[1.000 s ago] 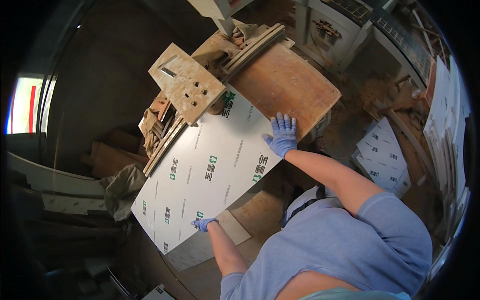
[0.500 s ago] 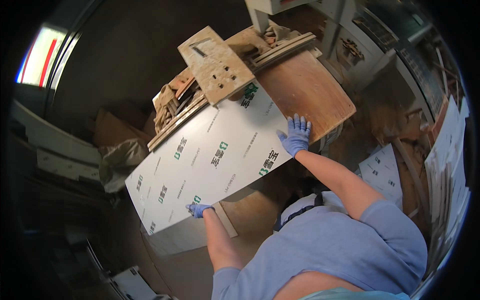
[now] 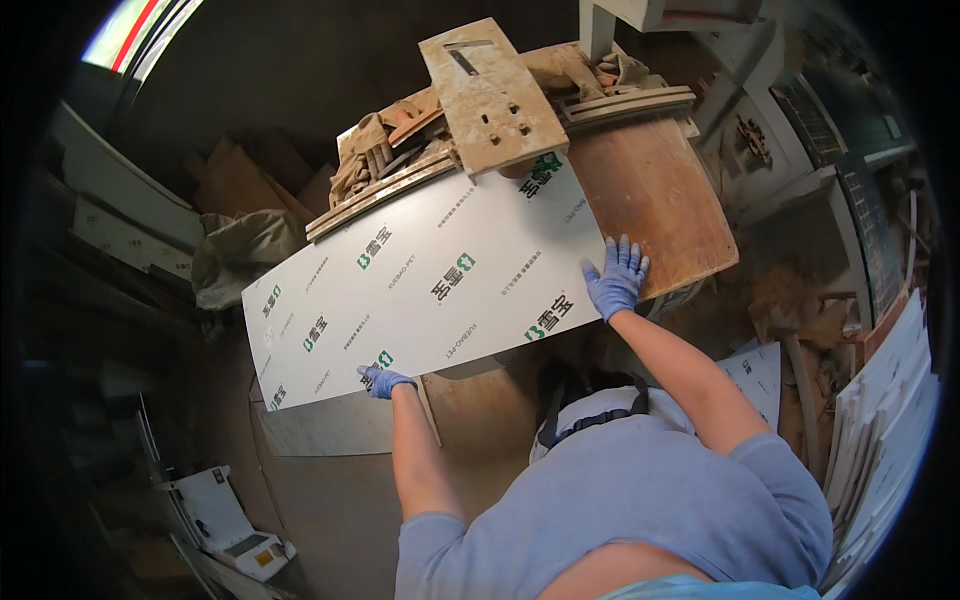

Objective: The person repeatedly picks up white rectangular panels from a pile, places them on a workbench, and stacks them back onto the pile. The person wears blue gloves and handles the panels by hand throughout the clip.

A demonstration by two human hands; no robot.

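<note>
A long white panel (image 3: 420,285) with repeated green and black printing lies flat on a brown wooden worktop (image 3: 650,190), its left part sticking out past it. My left hand (image 3: 386,382), in a blue glove, grips the panel's near edge toward the left, the thumb side on top and the other fingers hidden beneath. At the panel's near right corner, my right hand (image 3: 614,280), also gloved in blue, rests flat with spread fingers. Above the panel's far edge juts a dusty wooden block (image 3: 495,95) with holes and a slot. Along that edge runs a wooden fence strip (image 3: 385,190).
Behind the fence lie worn work gloves (image 3: 365,150) and scraps. Several white panels (image 3: 885,430) lean at the right. On the floor at lower left sits a white box-like device (image 3: 225,515). A crumpled sack (image 3: 245,255) stands beyond the panel's left end.
My view has turned, so the worktop and panel appear more level and farther right. Both hands keep about the same places on the panel, which shows no clear shift against the fence.
</note>
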